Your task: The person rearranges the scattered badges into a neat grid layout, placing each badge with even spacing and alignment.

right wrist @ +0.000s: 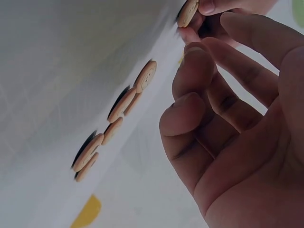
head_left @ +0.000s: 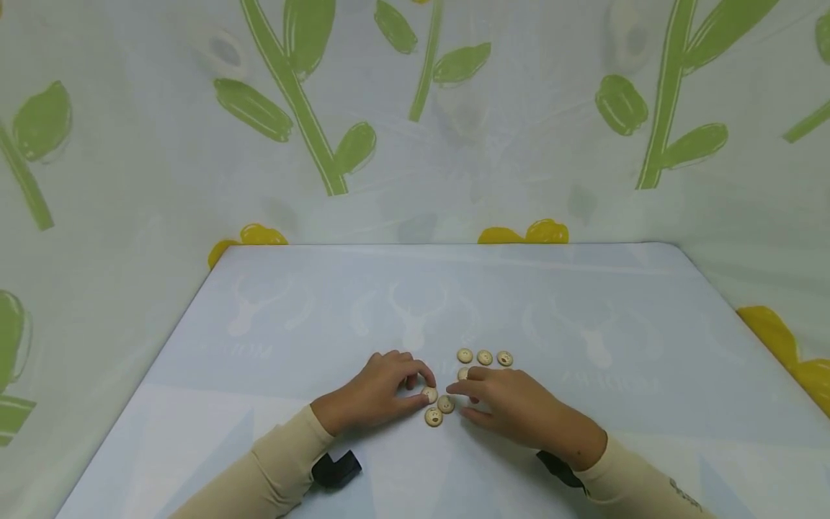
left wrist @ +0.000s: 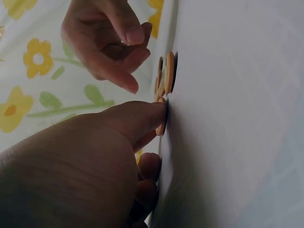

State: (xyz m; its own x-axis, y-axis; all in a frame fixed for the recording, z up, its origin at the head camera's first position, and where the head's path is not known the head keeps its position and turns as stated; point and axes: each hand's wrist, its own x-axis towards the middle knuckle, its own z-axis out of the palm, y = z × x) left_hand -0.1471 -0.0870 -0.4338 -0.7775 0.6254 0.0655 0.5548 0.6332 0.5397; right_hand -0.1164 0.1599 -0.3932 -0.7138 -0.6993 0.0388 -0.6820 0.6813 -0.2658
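Note:
My left hand (head_left: 379, 389) pinches a small round wooden disc (head_left: 429, 394) between thumb and index finger, against the table. The left wrist view shows this pinched disc (left wrist: 160, 124) edge-on. Two more discs with printed faces lie beside it, one just right (head_left: 445, 404) and one below (head_left: 434, 417). My right hand (head_left: 512, 404) hovers over the table right of them, fingers loosely bent and nothing visible in its grasp. Its fingers partly cover another disc (head_left: 463, 373). In the right wrist view, several discs (right wrist: 145, 76) lie clear of the right hand's fingertips (right wrist: 183, 114).
A short row of three discs lies beyond the right hand, with a left disc (head_left: 465, 355), a middle disc (head_left: 484, 357) and a right disc (head_left: 505, 358). The pale table (head_left: 259, 360) meets a leaf-patterned cloth (head_left: 415, 173) at its back edge.

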